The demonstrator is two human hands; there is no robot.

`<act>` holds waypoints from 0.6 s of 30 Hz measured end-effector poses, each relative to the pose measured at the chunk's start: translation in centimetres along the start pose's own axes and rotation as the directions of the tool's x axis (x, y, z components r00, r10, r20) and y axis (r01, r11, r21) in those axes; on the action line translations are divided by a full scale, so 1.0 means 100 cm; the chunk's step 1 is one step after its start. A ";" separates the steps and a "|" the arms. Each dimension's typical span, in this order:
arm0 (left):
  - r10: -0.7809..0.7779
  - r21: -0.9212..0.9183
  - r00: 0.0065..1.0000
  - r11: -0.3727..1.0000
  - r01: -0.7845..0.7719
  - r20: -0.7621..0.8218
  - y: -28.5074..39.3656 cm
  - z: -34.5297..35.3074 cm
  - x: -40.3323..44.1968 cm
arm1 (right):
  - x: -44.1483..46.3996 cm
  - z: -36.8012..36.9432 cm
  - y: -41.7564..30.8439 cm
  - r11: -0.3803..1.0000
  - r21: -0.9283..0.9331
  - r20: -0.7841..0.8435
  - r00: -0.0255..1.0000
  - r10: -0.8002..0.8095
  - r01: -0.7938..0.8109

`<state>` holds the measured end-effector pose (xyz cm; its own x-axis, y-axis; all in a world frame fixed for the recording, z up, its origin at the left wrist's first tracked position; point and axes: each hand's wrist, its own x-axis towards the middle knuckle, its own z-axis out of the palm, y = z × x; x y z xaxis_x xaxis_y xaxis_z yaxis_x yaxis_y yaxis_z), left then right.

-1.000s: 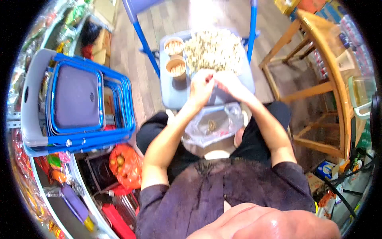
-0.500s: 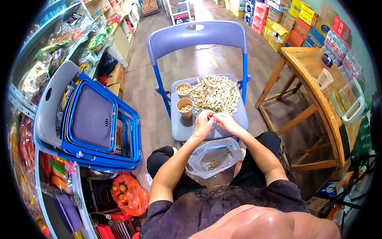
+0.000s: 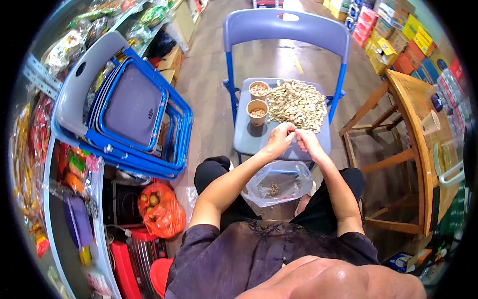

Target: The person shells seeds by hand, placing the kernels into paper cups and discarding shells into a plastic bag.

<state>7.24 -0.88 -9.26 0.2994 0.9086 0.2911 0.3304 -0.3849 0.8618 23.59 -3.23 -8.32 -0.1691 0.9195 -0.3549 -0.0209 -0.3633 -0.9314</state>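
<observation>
My left hand (image 3: 280, 139) and my right hand (image 3: 307, 141) meet at the front of the pile, over the grey seat of a folding chair (image 3: 250, 141). Both are closed, fingertips pinched together; whatever lies between them is too small and covered to make out. Just beyond them spreads a heap of unshelled peanuts (image 3: 299, 103). To its left stand two paper cups, a near cup (image 3: 257, 119) and a far cup (image 3: 252, 93), each holding shelled peanuts. Below the seat's front edge, a clear plastic bag (image 3: 256, 185) hangs open between my knees, with some shell bits (image 3: 273, 189) inside.
Folded blue chairs (image 3: 130, 107) lean at left beside shelves of packaged goods. An orange bag (image 3: 167, 212) of round produce sits on the lower left. At right stands a wooden table (image 3: 406, 99) with a paper cup (image 3: 430, 122). Stacked cartons (image 3: 413, 50) line the back right.
The view has shifted, so the chair and hands appear farther right and slightly higher. My hands remain pinched together before the peanut heap, with the right hand turned a little more upright.
</observation>
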 end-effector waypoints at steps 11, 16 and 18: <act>0.018 0.020 1.000 1.000 -0.019 0.008 0.002 -0.001 0.001 | 0.005 -0.004 0.003 0.961 -0.207 -0.026 0.981 -0.194 0.185; 0.024 0.067 0.999 0.997 -0.025 0.028 0.006 0.000 0.000 | 0.002 -0.004 0.000 0.960 -0.230 -0.030 0.985 -0.172 0.161; 0.048 0.109 0.997 0.993 -0.053 0.053 0.008 -0.001 -0.001 | 0.002 -0.003 0.002 0.959 -0.231 -0.030 0.984 -0.178 0.167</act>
<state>7.36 -1.28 -8.53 0.3614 0.8795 0.3096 0.4094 -0.4481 0.7948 23.87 -3.09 -8.58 -0.1331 0.9736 -0.1856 0.1793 -0.1605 -0.9706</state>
